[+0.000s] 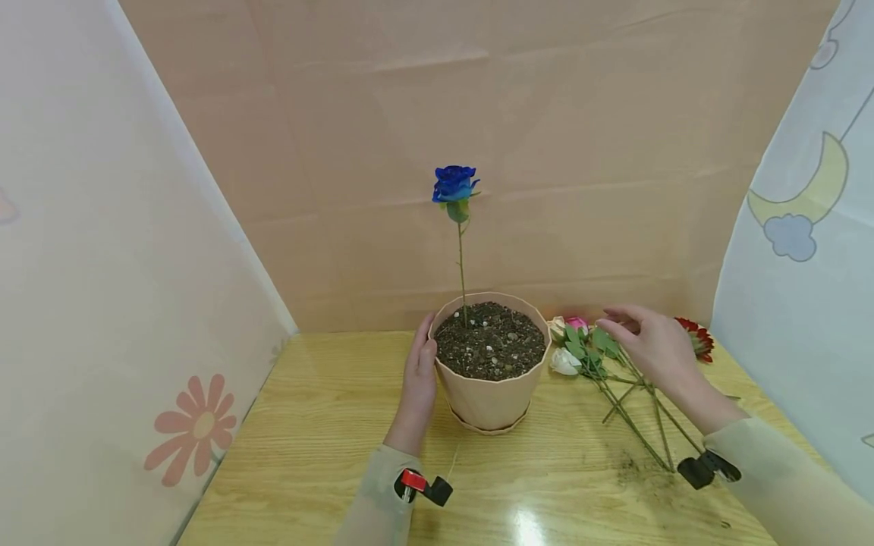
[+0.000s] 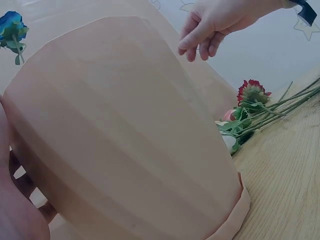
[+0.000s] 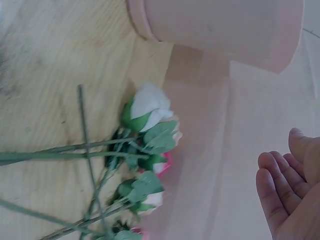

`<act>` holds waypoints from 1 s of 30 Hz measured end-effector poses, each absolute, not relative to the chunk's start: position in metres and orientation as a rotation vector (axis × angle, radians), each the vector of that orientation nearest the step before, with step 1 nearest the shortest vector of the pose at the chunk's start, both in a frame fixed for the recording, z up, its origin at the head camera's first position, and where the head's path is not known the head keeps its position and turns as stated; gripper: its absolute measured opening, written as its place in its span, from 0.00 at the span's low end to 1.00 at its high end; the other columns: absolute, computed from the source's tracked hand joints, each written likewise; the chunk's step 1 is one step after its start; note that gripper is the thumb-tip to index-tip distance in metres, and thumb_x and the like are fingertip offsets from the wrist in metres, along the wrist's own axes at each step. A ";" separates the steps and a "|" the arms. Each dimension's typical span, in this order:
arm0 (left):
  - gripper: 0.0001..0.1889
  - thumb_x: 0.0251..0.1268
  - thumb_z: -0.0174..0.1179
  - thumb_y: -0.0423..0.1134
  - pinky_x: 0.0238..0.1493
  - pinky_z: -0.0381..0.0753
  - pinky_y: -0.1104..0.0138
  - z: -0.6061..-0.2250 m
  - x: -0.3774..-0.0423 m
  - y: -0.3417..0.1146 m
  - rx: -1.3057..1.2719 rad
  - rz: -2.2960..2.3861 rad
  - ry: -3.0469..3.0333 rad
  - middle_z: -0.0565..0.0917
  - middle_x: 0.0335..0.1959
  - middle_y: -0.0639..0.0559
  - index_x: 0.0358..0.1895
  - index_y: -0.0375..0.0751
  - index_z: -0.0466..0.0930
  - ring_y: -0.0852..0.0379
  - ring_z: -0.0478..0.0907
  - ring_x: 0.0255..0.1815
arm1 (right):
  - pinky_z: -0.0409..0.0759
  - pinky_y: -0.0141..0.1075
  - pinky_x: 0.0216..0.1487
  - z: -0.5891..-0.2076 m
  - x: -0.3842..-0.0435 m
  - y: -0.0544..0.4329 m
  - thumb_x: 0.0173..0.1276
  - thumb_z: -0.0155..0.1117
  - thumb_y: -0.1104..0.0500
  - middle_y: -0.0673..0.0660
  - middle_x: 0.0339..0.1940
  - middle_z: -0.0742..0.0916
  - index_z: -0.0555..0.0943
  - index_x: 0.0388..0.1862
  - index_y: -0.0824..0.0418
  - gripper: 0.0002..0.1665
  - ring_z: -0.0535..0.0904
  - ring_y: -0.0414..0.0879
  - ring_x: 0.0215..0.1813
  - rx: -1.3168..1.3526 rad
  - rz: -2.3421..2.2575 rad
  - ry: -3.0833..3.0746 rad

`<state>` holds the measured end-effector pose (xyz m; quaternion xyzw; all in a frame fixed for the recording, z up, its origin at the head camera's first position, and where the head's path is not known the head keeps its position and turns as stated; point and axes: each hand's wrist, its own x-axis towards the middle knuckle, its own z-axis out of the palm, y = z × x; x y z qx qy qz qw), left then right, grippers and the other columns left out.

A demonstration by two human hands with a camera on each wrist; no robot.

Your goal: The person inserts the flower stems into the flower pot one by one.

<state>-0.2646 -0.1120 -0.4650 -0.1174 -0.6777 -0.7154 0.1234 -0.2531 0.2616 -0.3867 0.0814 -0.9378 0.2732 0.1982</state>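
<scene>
A peach flower pot (image 1: 488, 402) full of dark soil (image 1: 488, 345) stands on its saucer (image 1: 492, 429). One blue rose (image 1: 454, 184) rises upright from the soil, left of the pot's middle. My left hand (image 1: 419, 365) rests against the pot's left side, just under the rim; in the left wrist view the pot hides part of its fingers. Above the cut flowers hovers my right hand (image 1: 652, 341), holding nothing, its fingers loosely bent. Beneath it lie a white rose (image 1: 564, 362), a pink flower (image 1: 577, 324), a cream rose (image 1: 557, 327) and a red flower (image 1: 698, 339).
Several green stems (image 1: 631, 425) cross one another on the wooden table (image 1: 328, 455), pointing toward the front right. Soil crumbs (image 1: 631, 470) are scattered near the stem ends. A peach backdrop (image 1: 355, 152) hangs behind, with patterned white cloth (image 1: 89, 265) on both sides.
</scene>
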 end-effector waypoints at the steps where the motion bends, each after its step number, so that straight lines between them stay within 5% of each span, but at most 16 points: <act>1: 0.29 0.93 0.41 0.47 0.86 0.49 0.39 -0.465 -0.264 -0.112 -0.342 -2.086 -1.980 0.59 0.90 0.49 0.90 0.50 0.59 0.44 0.49 0.90 | 0.84 0.60 0.43 -0.389 -0.252 0.264 0.84 0.67 0.44 0.64 0.50 0.94 0.86 0.69 0.63 0.28 0.90 0.62 0.46 0.224 0.763 -2.628; 8: 0.29 0.93 0.41 0.47 0.86 0.49 0.39 -0.465 -0.263 -0.112 -0.334 -2.082 -1.982 0.60 0.89 0.48 0.90 0.49 0.60 0.43 0.50 0.90 | 0.84 0.58 0.40 -0.406 -0.248 0.278 0.84 0.67 0.43 0.67 0.49 0.92 0.87 0.67 0.64 0.28 0.89 0.63 0.43 0.195 0.726 -2.671; 15: 0.29 0.93 0.42 0.47 0.86 0.50 0.39 -0.463 -0.263 -0.112 -0.323 -2.079 -1.990 0.60 0.89 0.48 0.90 0.51 0.60 0.43 0.51 0.90 | 0.77 0.44 0.31 -0.425 -0.244 0.290 0.85 0.65 0.41 0.66 0.44 0.93 0.85 0.69 0.68 0.33 0.81 0.46 0.28 0.169 0.733 -2.737; 21: 0.30 0.92 0.41 0.44 0.86 0.48 0.38 -0.461 -0.263 -0.111 -0.334 -2.076 -1.969 0.60 0.89 0.45 0.90 0.46 0.60 0.41 0.50 0.90 | 0.70 0.42 0.25 -0.442 -0.240 0.294 0.86 0.61 0.37 0.71 0.48 0.92 0.83 0.72 0.68 0.37 0.76 0.46 0.23 0.146 0.773 -2.800; 30: 0.29 0.92 0.41 0.43 0.86 0.49 0.40 -0.463 -0.262 -0.111 -0.319 -2.094 -1.955 0.62 0.89 0.47 0.89 0.47 0.62 0.43 0.50 0.90 | 0.83 0.52 0.35 -0.458 -0.238 0.297 0.85 0.65 0.39 0.70 0.51 0.92 0.83 0.71 0.70 0.36 0.89 0.57 0.40 0.157 0.763 -2.880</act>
